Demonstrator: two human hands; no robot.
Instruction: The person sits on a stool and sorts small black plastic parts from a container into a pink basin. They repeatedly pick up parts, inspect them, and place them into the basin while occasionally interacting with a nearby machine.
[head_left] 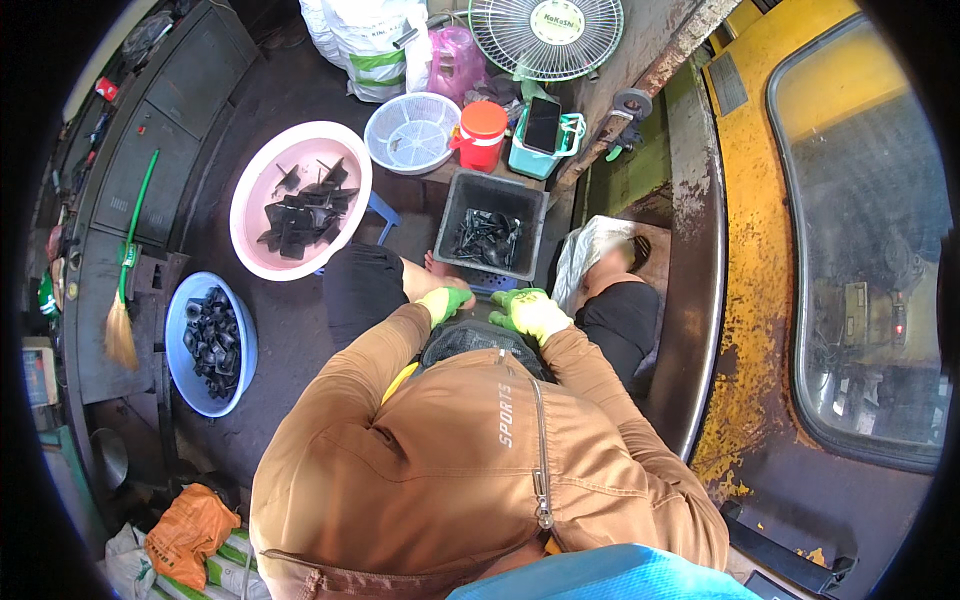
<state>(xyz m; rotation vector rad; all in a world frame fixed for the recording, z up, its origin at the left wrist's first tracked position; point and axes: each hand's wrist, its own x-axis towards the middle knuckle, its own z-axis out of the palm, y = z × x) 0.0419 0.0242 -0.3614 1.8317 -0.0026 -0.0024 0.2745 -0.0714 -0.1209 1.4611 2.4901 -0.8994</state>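
Both my hands wear yellow-green gloves and sit close together above my lap. My left hand [445,303] has its fingers curled in near my left knee; whatever is in them, if anything, is hidden. Across a small gap, my right hand [530,312] is also curled, its fingers pointing toward the left hand, and its contents cannot be made out. Just beyond the hands stands a dark grey crate [495,190] with black glossy pieces [487,238] lying in its bottom. Dark mesh material [480,340] covers my lap below the hands.
To the left, a pink basin [262,180] holds flat black parts [305,215], and a blue tub [250,355] holds smaller black pieces [212,340]. Beyond are a white colander [405,125], red jug [482,135], teal basket [530,162] and fan [510,45]. A yellow machine [735,200] borders the right.
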